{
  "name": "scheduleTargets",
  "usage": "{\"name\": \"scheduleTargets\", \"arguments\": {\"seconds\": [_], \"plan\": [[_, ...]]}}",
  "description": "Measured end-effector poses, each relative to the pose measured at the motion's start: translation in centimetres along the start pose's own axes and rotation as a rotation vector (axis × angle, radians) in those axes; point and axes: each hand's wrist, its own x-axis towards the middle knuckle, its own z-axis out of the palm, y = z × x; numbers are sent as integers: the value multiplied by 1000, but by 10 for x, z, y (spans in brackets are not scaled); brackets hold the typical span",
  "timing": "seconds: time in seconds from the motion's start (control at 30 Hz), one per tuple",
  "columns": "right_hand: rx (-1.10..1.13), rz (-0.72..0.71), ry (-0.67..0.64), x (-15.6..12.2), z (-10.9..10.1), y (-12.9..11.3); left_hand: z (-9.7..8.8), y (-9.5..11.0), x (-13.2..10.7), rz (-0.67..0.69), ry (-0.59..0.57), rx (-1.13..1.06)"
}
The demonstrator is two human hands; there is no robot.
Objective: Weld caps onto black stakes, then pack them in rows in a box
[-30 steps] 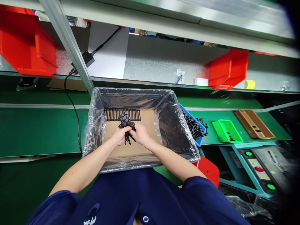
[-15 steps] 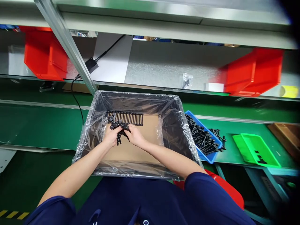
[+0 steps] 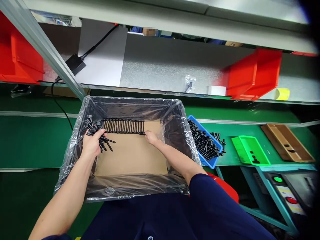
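A plastic-lined bin (image 3: pixel 110 193) with a brown cardboard sheet (image 3: pixel 132 155) on its bottom stands in front of me. Along the far side of the sheet runs a row of thin black rods with wider heads (image 3: pixel 123 126), laid side by side. At the bin's left, my left hand (image 3: pixel 91 143) is closed around a loose bunch of black headed rods (image 3: pixel 106 141), heads up and left, shafts down and right. My right hand (image 3: pixel 151 136) pinches the head of a black rod (image 3: pixel 142 133) by the row's right end; its shaft cannot be told apart from the row.
Right of the bin, a blue tray (image 3: pixel 213 161) holds a heap of black rods. Beyond it are a green tray (image 3: pixel 260 160) with a few small black pieces and a brown tray (image 3: pixel 282 143). Red bins (image 3: pixel 255 75) and a black adapter (image 3: pixel 75 64) sit on the shelf.
My hands have moved apart: the left went left with the bunch, the right reached the row's right end with a rod. The view has shifted, showing more of the right side.
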Motion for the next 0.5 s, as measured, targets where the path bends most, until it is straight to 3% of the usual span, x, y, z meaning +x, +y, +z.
{"name": "scheduleTargets", "arguments": {"seconds": [0.17,0.3,0.5], "plan": [[-18,119,-61,20,30,35,5,3,-4,15,-35,2],[-2,158,-87,40,39,49,5,4,-5,73,-6,32],[36,252,-43,64,47,64,3,1,-2,39,-13,65]]}}
